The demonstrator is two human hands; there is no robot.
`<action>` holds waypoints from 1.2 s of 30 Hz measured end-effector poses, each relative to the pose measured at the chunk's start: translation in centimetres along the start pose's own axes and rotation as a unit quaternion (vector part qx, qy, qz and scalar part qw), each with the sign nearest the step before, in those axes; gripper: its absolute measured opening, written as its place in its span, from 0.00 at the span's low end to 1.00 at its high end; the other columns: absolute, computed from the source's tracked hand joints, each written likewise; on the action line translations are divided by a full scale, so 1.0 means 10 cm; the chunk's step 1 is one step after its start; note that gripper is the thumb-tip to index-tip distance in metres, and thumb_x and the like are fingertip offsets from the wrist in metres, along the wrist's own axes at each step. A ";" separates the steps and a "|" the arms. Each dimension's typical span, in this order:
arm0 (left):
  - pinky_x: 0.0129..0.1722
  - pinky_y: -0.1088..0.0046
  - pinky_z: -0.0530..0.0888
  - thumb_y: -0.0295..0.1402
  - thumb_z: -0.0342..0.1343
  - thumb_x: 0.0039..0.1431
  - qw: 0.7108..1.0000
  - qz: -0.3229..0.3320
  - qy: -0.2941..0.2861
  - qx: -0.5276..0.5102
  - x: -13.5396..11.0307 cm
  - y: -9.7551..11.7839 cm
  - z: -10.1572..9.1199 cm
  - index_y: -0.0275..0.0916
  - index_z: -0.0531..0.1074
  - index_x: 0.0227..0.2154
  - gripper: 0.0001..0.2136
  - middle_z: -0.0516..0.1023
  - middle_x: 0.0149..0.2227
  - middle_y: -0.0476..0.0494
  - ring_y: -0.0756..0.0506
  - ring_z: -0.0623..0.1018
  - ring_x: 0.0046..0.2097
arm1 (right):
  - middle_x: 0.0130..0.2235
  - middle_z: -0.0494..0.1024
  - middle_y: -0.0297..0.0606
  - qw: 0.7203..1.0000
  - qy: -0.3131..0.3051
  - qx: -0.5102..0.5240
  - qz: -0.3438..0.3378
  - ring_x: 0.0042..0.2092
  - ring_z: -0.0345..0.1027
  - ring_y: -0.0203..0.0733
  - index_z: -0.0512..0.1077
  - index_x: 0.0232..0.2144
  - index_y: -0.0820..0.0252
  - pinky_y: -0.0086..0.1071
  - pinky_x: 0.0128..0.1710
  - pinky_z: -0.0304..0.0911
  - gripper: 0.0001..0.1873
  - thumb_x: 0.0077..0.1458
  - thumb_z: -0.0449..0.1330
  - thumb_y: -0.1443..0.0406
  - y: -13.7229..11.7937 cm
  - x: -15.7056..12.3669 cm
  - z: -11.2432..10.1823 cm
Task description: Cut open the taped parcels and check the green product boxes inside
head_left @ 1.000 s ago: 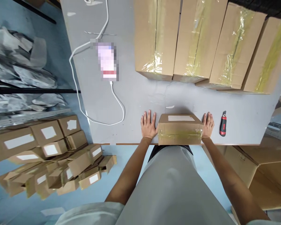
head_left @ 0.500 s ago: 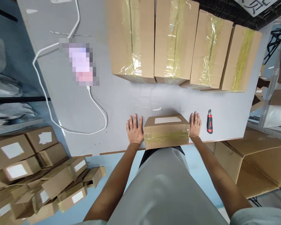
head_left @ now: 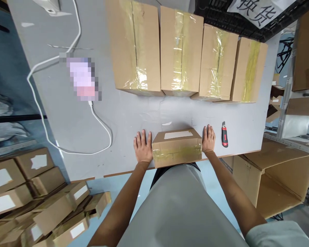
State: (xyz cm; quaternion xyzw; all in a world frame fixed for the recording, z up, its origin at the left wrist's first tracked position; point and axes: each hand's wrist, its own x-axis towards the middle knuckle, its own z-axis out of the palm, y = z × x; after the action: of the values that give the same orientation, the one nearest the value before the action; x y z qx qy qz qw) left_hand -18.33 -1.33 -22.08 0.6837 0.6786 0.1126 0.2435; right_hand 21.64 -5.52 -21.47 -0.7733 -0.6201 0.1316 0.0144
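A small cardboard box [head_left: 177, 148] with a white label on top and yellowish tape along its near side lies at the table's front edge, against my body. My left hand [head_left: 143, 147] rests flat on the table at the box's left end, fingers spread and pointing away from me. At the right end my right hand [head_left: 208, 138] lies flat too, its fingers stretched out. Both hands are beside the box, close to or touching its ends, and neither grips it. To the right of my right hand lies a red and black utility knife [head_left: 224, 135].
Several taped cartons [head_left: 180, 51] stand in a row across the back of the grey table [head_left: 128, 116]. A pixelated phone [head_left: 83, 79] with a white cable [head_left: 45, 132] is at left. Small boxes [head_left: 54, 209] pile up lower left; a large open carton [head_left: 280, 185] stands lower right.
The whole view has shifted slightly, with the table's things appearing farther left and more of the black crate showing. Hands, box and knife keep their places relative to each other.
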 end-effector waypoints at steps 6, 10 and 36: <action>0.85 0.29 0.44 0.35 0.51 0.78 0.999 -0.006 -0.001 -0.041 0.03 -0.03 0.00 0.41 0.73 0.79 0.30 0.61 0.84 0.25 0.29 0.46 0.89 | 0.81 0.65 0.68 1.000 -0.017 -0.011 0.000 0.84 0.56 0.69 0.66 0.81 0.73 0.64 0.80 0.58 0.42 0.71 0.57 0.60 -0.03 0.03 -0.04; 0.85 0.28 0.42 0.36 0.51 0.79 0.998 -0.004 -0.001 -0.064 0.04 -0.06 0.02 0.41 0.72 0.79 0.30 0.59 0.85 0.24 0.29 0.44 0.89 | 0.82 0.64 0.67 0.999 -0.035 -0.018 0.005 0.84 0.54 0.68 0.65 0.82 0.71 0.62 0.81 0.56 0.44 0.70 0.60 0.58 -0.04 0.05 -0.07; 0.86 0.34 0.42 0.38 0.52 0.78 0.997 -0.032 -0.011 -0.064 0.06 0.13 -0.04 0.40 0.73 0.79 0.30 0.60 0.85 0.26 0.30 0.45 0.89 | 0.83 0.61 0.68 0.999 -0.033 -0.031 0.009 0.85 0.53 0.68 0.64 0.82 0.71 0.65 0.82 0.55 0.41 0.74 0.58 0.59 -0.02 0.06 -0.10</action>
State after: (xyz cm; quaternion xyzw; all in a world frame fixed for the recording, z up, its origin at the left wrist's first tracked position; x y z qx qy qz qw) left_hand -17.40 -0.61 -21.18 0.6456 0.6889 0.1404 0.2982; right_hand 21.78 -4.75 -20.58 -0.7741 -0.6170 0.1382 -0.0316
